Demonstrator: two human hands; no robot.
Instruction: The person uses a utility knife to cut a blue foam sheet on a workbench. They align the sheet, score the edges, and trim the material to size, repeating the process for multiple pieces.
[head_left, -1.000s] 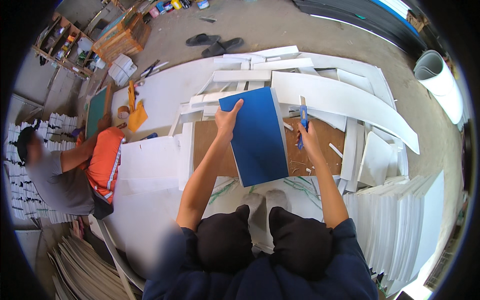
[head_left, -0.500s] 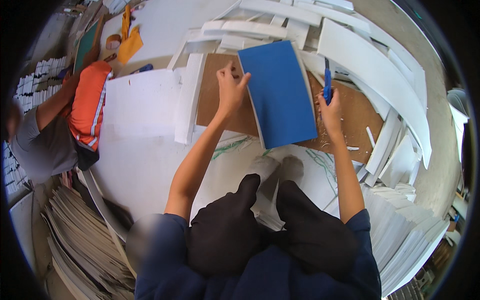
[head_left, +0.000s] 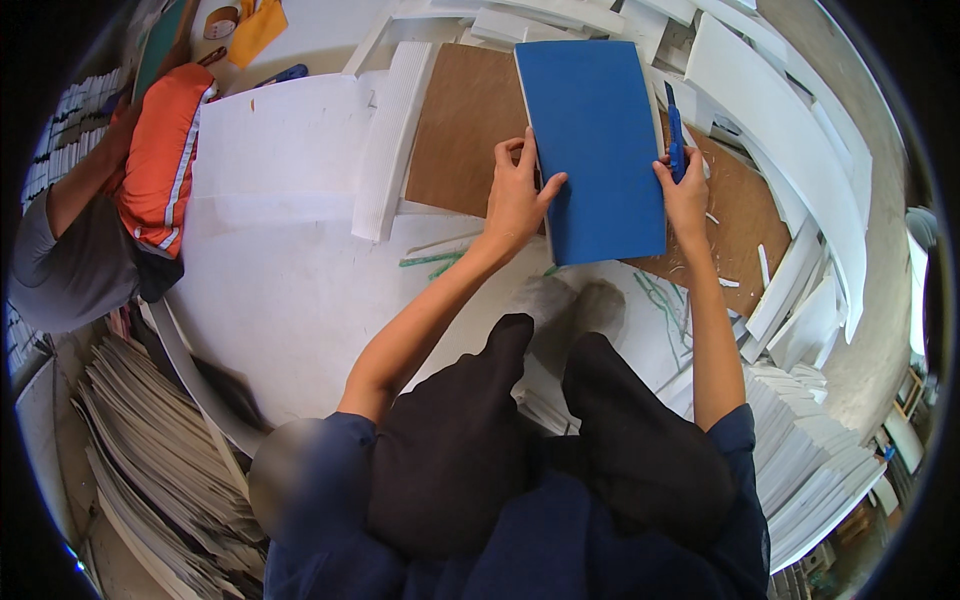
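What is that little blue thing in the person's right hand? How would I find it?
Find the big blue board lying on the brown sheet. At its right edge, the right hand grips a slim blue cutter pointing away from the person. It is the only narrow blue tool there; the strips around it are white.

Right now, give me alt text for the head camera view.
A person's left hand presses a blue board onto a brown sheet, while the right hand holds a blue knife at its edge. White foam strips surround them.
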